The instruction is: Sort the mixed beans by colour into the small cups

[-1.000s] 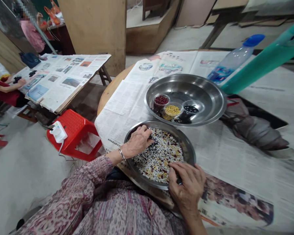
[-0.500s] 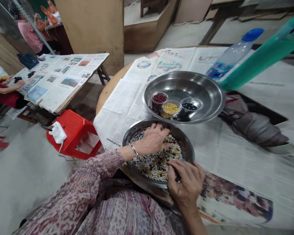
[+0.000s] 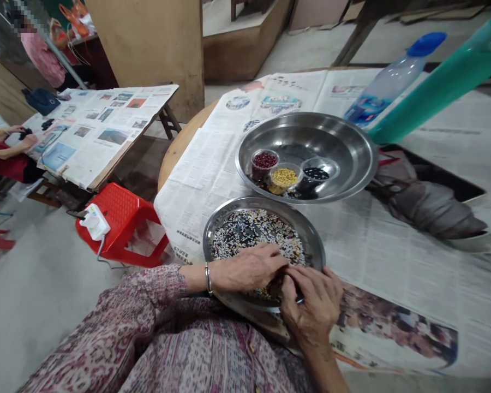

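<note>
A steel pan (image 3: 313,243) of mixed white, black, red and yellow beans (image 3: 251,229) sits on newspaper in front of me. My left hand (image 3: 249,268) lies over the pan's near side, its fingers drawn together and touching my right hand's fingertips. My right hand (image 3: 311,305) is curled at the pan's near rim. What either hand holds is hidden. Behind the pan, a larger steel bowl (image 3: 352,144) holds three small cups: red beans (image 3: 265,160), yellow beans (image 3: 285,176) and black beans (image 3: 316,173).
A plastic bottle with a blue cap (image 3: 388,82) and a green tube-like object (image 3: 437,90) lie at the back right. A grey bundle (image 3: 429,210) lies to the right. A red stool (image 3: 120,218) stands on the floor at left. Beyond it, another person's arm (image 3: 8,155) rests at a papered table (image 3: 102,128).
My left hand moved from the pan's far left side across the beans to the near edge, meeting my right hand. The right hand stayed at the rim.
</note>
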Demonstrator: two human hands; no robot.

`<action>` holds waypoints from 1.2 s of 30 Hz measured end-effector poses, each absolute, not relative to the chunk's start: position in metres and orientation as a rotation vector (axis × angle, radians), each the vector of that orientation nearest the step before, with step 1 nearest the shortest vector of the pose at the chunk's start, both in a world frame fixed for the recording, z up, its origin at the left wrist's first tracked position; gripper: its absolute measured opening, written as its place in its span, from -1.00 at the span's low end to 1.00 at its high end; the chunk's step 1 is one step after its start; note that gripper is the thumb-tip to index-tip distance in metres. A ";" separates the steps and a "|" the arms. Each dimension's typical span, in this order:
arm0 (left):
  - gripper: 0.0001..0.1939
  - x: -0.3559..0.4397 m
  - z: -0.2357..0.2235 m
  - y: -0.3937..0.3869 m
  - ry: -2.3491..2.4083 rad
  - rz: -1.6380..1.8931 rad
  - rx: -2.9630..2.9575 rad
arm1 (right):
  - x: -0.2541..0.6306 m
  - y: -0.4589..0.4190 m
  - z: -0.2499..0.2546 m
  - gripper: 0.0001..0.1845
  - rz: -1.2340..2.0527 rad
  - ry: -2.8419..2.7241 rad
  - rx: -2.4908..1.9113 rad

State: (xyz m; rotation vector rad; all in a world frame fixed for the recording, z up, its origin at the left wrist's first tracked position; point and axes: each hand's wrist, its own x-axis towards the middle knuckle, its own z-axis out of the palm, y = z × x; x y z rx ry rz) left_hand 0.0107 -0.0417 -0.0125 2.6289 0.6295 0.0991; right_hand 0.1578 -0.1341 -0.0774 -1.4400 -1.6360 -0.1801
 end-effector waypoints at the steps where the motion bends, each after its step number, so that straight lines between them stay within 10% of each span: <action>1: -0.78 0.007 -0.012 -0.046 0.625 0.099 2.634 | 0.158 -0.134 -0.078 -0.82 -0.180 -1.640 -1.442; 36: -0.74 -0.019 -0.008 0.030 0.738 0.065 2.934 | 0.158 -0.133 -0.077 -0.82 -0.167 -1.639 -1.448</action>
